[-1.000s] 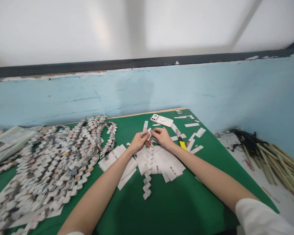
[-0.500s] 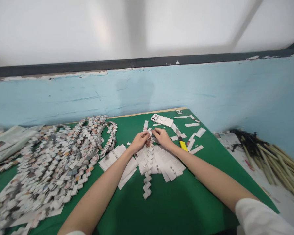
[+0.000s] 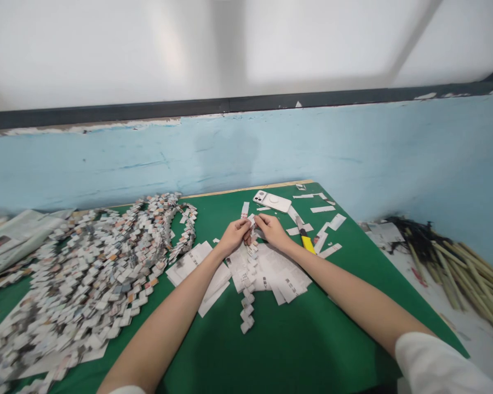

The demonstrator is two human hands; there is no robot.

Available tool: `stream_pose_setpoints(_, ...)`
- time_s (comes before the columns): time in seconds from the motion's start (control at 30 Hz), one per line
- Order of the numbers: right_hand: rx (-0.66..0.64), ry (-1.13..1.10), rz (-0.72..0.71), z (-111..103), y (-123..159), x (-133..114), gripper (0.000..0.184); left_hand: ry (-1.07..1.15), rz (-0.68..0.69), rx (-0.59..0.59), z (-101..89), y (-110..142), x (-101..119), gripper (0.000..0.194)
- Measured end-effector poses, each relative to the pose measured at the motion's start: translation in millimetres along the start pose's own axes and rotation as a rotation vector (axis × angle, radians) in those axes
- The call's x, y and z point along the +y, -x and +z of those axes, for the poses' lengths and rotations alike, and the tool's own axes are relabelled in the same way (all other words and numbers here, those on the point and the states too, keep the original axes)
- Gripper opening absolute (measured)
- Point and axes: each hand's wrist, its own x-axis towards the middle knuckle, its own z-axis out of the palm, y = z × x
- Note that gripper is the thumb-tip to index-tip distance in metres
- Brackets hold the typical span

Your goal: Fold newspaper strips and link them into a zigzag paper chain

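Note:
A zigzag chain of folded paper (image 3: 247, 306) runs down the green table toward me, over loose paper sheets. Its far end is pinched by my left hand (image 3: 236, 235), fingers closed. My right hand (image 3: 271, 227) is closed at the same spot, its thumb and fingertips on a small white folded paper piece (image 3: 251, 219) at the chain's top. The fingertips of both hands nearly meet, and the exact fold between them is too small to make out. Cut paper sheets (image 3: 290, 279) with printed characters lie fanned out beneath the hands.
A large heap of folded-paper chain (image 3: 102, 268) covers the left of the green table (image 3: 279, 350). A white phone (image 3: 272, 201), a yellow-handled utility knife (image 3: 307, 241) and paper strips (image 3: 322, 209) lie to the right. Bamboo sticks (image 3: 464, 273) are piled beyond the right edge.
Both hands stay in nearly the same place, with only slight finger shifts at the paper piece. The chain and everything else on the table rest as before.

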Motion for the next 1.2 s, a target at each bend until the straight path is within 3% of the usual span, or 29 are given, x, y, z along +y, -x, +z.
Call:
stream_pose_setpoints(0.13, -0.028, -0.050, 0.066, -0.2, 1.0, -1.0, 0.047, 0.013, 0.008, 0.003, -0.2, 0.2, 0.7, 0.042)
stream_pose_setpoints(0.53, 0.004, -0.004, -0.012, -0.4, 2.5, -2.0, 0.041, 0.042, 0.002, -0.020, -1.4, -2.2, -6.0, 0.042)
stream_pose_setpoints(0.73, -0.043, 0.009, -0.003, 2.1, 5.4, -3.2, 0.039, 0.031, 0.025, -0.020, -1.4, -0.3, -4.3, 0.044)
stream_pose_setpoints(1.07, 0.057, 0.055, -0.015, 0.2, 3.1, -5.0, 0.043, -0.036, 0.075, -0.028, -5.2, -2.1, -5.7, 0.049)
stream_pose_setpoints(1.2, 0.122, 0.110, -0.080, 0.0, 3.4, -5.8, 0.041, -0.029, 0.065, -0.004, -3.7, -0.9, -3.0, 0.049)
